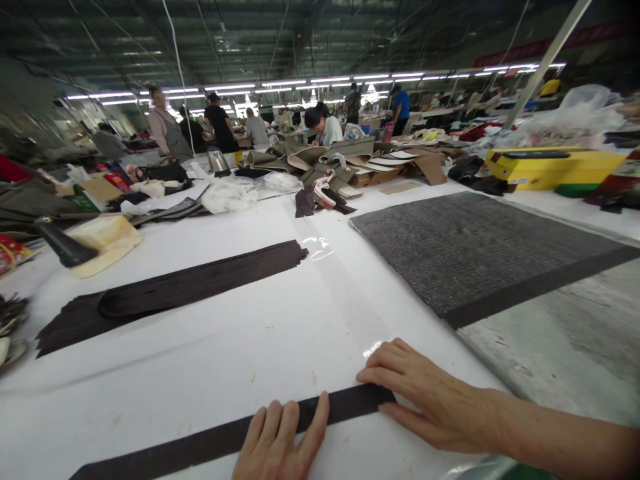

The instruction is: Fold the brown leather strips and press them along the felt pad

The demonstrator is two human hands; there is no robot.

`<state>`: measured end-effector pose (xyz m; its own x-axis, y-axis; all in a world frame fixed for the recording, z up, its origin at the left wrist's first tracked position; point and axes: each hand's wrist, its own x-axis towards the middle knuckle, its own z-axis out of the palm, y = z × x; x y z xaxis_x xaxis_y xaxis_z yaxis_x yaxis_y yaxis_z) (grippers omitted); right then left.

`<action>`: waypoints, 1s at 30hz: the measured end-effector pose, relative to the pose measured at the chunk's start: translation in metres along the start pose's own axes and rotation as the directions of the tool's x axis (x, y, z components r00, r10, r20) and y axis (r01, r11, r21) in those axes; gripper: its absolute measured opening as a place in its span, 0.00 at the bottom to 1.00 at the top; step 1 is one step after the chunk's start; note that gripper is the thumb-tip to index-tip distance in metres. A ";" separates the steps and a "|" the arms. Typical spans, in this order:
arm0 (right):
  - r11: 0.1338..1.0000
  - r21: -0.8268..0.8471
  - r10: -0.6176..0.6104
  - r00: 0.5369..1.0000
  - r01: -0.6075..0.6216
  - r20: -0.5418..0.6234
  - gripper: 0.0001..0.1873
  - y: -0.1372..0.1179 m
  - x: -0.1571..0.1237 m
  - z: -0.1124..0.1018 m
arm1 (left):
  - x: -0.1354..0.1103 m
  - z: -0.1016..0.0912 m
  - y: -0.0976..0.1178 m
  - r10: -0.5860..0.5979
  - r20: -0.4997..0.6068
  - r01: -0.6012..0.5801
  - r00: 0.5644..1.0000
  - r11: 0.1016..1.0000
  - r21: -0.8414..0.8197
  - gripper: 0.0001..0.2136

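Note:
A long dark brown strip (200, 445) lies flat across the near part of the white table, its left end cut at a slant. My left hand (281, 437) rests on the strip with its fingers stretched out over it. At the strip's right end, my right hand (425, 393) has its thumb at the near edge and its fingers at the far edge, closed about the end. Farther back on the left, a stack of similar dark strips (200, 287) lies with a thin dark loop on top.
The white table (280, 347) has a tape band across it. At right, a dark textured sheet (485, 247) lies on a grey board (560, 340). A black-handled tool on a cream block (105, 243) stands left. A tape dispenser (325, 192), plastic bags and a yellow box (555, 167) sit behind. People work beyond.

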<state>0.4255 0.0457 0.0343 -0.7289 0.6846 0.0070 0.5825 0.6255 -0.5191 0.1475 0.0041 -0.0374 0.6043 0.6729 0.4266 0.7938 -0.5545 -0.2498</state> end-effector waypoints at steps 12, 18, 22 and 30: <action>0.986 -0.153 -0.059 0.994 0.072 0.089 0.15 -0.001 -0.003 -0.001 | -0.002 -0.001 -0.001 0.011 0.040 -0.012 0.999 1.000 0.003 0.20; 0.984 -0.172 -0.025 0.996 0.040 0.088 0.12 0.008 -0.029 -0.011 | -0.001 -0.004 0.000 -0.015 0.020 0.016 1.000 0.999 -0.046 0.21; 0.985 -0.174 0.000 0.998 -0.012 -0.070 0.14 0.013 -0.035 -0.013 | 0.000 -0.004 0.001 -0.036 -0.006 0.035 0.999 0.996 -0.082 0.22; 0.951 -0.299 -0.085 0.996 0.077 -0.014 0.23 -0.016 0.005 0.025 | -0.002 -0.005 0.000 -0.008 0.040 0.009 0.999 1.000 -0.028 0.20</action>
<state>0.4031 0.0298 0.0216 -0.7706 0.6341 0.0635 0.6054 0.7596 -0.2377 0.1456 0.0001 -0.0339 0.6003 0.6963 0.3935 0.7970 -0.5619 -0.2215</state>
